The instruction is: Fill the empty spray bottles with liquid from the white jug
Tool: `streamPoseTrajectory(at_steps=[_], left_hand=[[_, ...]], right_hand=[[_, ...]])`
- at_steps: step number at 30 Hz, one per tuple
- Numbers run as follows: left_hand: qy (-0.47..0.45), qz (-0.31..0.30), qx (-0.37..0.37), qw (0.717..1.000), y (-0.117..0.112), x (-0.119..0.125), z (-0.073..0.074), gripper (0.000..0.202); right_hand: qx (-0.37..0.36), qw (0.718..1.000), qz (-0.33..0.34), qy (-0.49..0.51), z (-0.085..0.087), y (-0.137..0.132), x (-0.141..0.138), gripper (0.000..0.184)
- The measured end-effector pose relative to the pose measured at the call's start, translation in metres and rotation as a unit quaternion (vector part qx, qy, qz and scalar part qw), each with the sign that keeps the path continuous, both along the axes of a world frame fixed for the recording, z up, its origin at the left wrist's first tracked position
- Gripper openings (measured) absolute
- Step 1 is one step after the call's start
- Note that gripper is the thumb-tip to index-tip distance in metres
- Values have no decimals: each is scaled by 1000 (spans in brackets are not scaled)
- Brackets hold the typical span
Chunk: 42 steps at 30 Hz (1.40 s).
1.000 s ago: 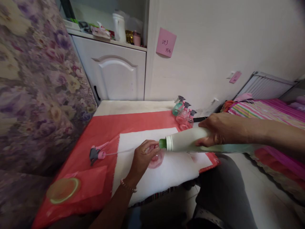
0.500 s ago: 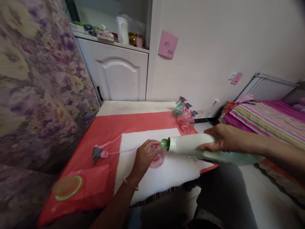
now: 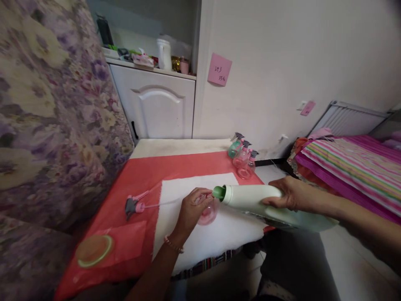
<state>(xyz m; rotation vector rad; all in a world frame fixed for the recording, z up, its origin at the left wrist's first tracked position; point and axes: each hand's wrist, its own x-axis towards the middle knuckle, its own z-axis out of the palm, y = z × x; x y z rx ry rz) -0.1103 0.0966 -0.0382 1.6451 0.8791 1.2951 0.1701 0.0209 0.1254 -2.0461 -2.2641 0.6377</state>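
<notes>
The left hand (image 3: 191, 207), at the centre of the frame, has its fingers closed round the neck of a round, clear pink spray-bottle body (image 3: 208, 213). The right hand (image 3: 288, 194), right of centre, is clamped over a large pale green bottle (image 3: 253, 197), tipped with its green pouring spout (image 3: 218, 192) beside the small bottle's mouth. Tilting further could send liquid over the left fingers, since the spout looks wide for that opening. The large bottle is gripped from above only; if it slipped or swung, it could knock the small one over. Any spill would probably soak the white cloth (image 3: 225, 234) beneath. Left of centre, the trigger spray head (image 3: 134, 207) lies with its tube reaching onto that cloth, where a sleeve or wrist might catch it. Three spray bottles (image 3: 242, 155) stand farther off, upper right of centre, seemingly safe from splashes.
</notes>
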Motion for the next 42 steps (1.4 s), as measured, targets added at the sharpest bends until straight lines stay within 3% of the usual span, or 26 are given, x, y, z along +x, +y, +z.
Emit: streamPoseTrajectory(at_steps=[7, 12, 18, 23, 27, 34, 42], left_hand=[[1, 8, 0, 1000, -2, -1, 2, 12], [1, 11, -6, 1000, -2, -4, 0, 15], [15, 14, -12, 1000, 0, -6, -4, 18], [37, 20, -5, 999, 1, -9, -5, 21], [50, 20, 5, 999, 1, -10, -4, 21], [56, 23, 19, 998, 0, -11, -5, 24], [97, 44, 15, 994, 3, -17, -15, 37]], right_hand=[[-17, 982, -80, 170, -4, 2, 8, 40], [102, 950, -98, 280, -11, 27, 7, 40], [236, 840, -141, 469, -55, 89, -24, 47], [280, 790, -126, 531, -93, 137, -77, 46], [299, 759, -117, 566, -118, 158, -110, 41], [297, 759, -116, 568, -161, 155, -128, 34], [263, 802, -74, 531, -158, 134, -101, 32]])
